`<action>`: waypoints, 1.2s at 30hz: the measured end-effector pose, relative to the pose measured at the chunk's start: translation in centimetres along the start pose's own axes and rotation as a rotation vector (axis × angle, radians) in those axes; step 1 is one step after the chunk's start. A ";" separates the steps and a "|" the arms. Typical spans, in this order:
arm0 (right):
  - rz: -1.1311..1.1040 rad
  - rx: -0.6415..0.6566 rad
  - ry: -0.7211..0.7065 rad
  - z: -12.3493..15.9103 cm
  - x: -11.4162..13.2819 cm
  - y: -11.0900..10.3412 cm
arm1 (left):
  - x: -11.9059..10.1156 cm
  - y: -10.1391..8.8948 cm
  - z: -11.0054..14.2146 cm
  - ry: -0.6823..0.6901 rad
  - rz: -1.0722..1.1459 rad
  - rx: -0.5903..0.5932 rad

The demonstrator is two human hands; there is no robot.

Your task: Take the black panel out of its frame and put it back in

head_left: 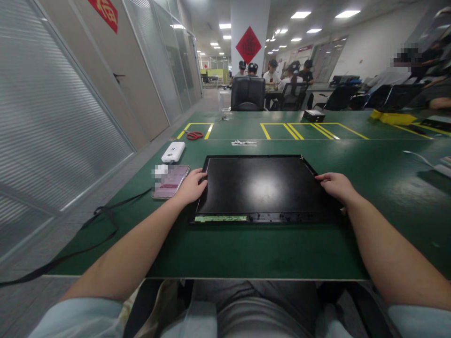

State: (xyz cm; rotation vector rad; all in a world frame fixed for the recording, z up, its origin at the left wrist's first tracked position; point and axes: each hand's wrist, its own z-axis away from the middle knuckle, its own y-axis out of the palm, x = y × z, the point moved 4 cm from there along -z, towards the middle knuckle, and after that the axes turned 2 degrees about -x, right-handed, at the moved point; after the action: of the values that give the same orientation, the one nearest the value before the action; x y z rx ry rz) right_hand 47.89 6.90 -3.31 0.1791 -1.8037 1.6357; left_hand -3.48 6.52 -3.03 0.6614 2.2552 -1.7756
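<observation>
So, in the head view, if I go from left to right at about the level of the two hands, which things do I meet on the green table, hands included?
Black strap → phone → left hand → black panel → right hand → white cable.

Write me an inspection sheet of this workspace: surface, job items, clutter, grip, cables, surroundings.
Surface: green table, marked with yellow tape toward its far side.
Job items: black display panel, with a green circuit board strip along part of its near edge.
Clutter: phone, white power bank and red-handled scissors on the left; small scraps beyond the panel, too small to identify.
Grip: left hand touches the panel's left edge, right hand its right edge.
Cables: white cable at far right; black strap or cord trailing off the table's left side.
Surroundings: black office chair and several people beyond; door at left.
</observation>
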 end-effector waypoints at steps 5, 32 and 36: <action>0.016 0.000 -0.020 -0.3 0.0 0.0 | 0.3 0.1 -0.1 0.002 0.002 0.001; -0.152 -0.120 -0.055 0.0 -0.3 0.6 | -0.2 -0.1 -0.1 -0.002 -0.036 0.016; -0.125 -0.093 -0.062 0.2 -0.1 0.7 | -0.4 -0.2 0.0 -0.002 -0.041 0.024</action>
State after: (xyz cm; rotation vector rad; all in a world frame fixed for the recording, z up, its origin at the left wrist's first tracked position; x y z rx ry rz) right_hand 47.52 6.87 -3.88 0.2967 -1.8718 1.4712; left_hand -3.19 6.42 -2.71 0.6223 2.2657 -1.8237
